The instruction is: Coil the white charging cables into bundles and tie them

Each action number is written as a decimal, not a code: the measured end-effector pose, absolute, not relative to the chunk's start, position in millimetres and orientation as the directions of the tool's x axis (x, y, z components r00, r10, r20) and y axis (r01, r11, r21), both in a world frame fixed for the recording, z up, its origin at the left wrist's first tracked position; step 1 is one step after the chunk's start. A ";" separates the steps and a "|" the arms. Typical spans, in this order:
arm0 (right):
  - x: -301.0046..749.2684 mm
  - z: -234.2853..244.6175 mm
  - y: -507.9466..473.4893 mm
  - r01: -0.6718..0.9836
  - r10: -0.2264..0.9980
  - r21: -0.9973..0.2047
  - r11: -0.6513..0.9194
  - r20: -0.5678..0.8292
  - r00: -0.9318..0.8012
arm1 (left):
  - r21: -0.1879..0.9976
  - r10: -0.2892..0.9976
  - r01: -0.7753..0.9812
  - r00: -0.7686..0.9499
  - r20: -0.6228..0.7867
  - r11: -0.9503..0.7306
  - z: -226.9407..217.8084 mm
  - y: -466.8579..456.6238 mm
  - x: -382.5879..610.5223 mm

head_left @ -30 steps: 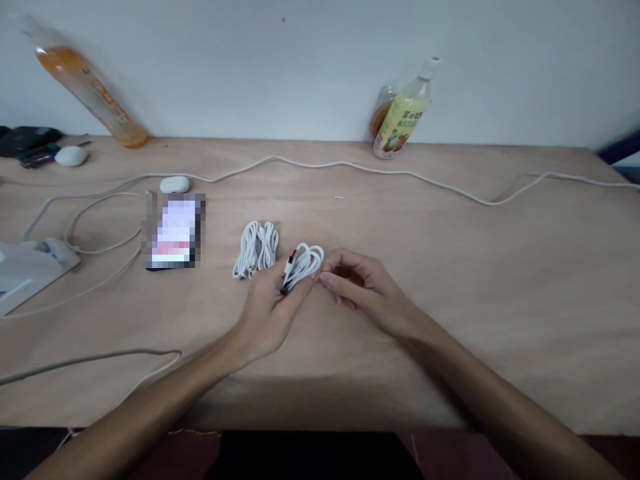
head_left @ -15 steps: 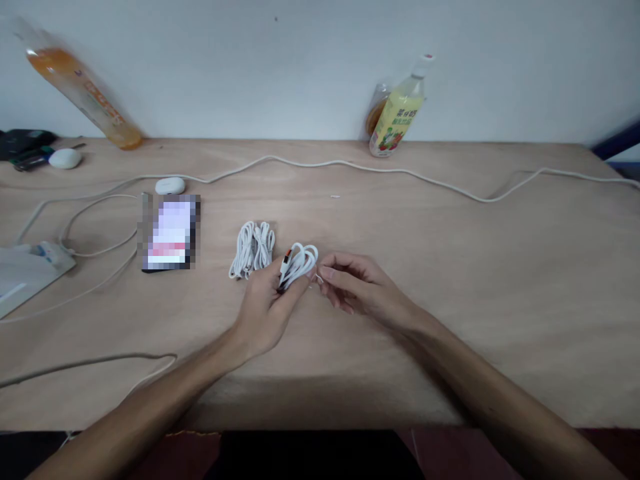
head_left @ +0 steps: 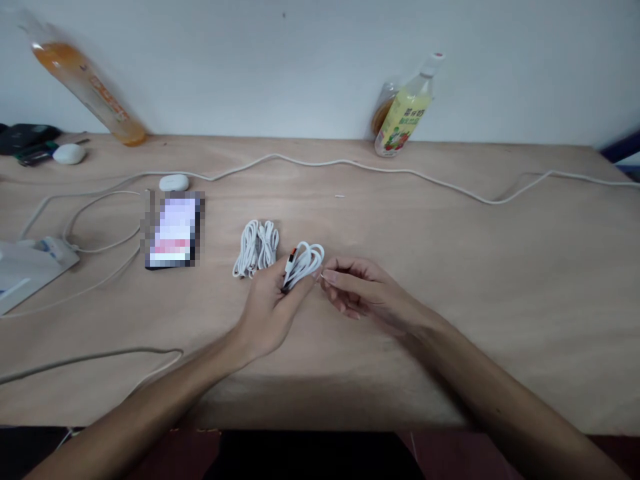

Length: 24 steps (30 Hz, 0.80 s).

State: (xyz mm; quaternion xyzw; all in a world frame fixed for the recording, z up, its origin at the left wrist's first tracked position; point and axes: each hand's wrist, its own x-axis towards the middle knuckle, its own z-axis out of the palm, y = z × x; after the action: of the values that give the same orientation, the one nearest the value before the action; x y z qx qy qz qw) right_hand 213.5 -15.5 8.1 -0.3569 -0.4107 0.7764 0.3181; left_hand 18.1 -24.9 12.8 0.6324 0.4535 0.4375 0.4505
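My left hand (head_left: pixel 270 307) grips a coiled white cable (head_left: pixel 306 260) with an orange-tipped plug, held just above the wooden table (head_left: pixel 450 267). My right hand (head_left: pixel 365 293) is close beside it, thumb and forefinger pinched at the coil's right edge; whether they hold a thin tie or the cable's end is too small to tell. A second bundled white cable (head_left: pixel 256 248) lies on the table just left of the held coil.
A phone (head_left: pixel 173 230) lies left of the bundles, a white earbud case (head_left: pixel 174 183) behind it. A long white cord (head_left: pixel 400 173) crosses the table. Two drink bottles (head_left: pixel 405 113) (head_left: pixel 90 87) lean on the wall. A white power strip (head_left: pixel 25 267) sits far left.
Both hands stay at the coil with only slight shifts; my right fingers have moved a little lower along its right edge. The view wobbles a little.
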 end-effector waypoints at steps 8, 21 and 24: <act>212.8 8.9 -15.8 -0.206 0.800 -0.867 -0.453 -0.294 -0.522 | 0.976 0.975 0.163 0.192 0.111 -0.143 11.3 -24.0 18.5; 205.7 3.4 -20.7 -0.100 0.958 -0.995 -0.013 0.016 -0.287 | 0.990 0.988 0.119 0.146 0.055 -0.072 19.2 -20.6 23.5; 205.1 3.6 -23.4 0.016 0.969 -0.993 0.117 0.110 -0.223 | 0.988 0.988 0.122 0.136 0.072 -0.089 18.9 -20.4 22.6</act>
State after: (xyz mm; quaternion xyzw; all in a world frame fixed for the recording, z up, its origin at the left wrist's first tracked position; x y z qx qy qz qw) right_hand 205.1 -23.4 3.6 -0.4188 -0.5876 0.5160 0.4617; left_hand 22.6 -20.4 18.9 0.5827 0.4765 0.4529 0.4779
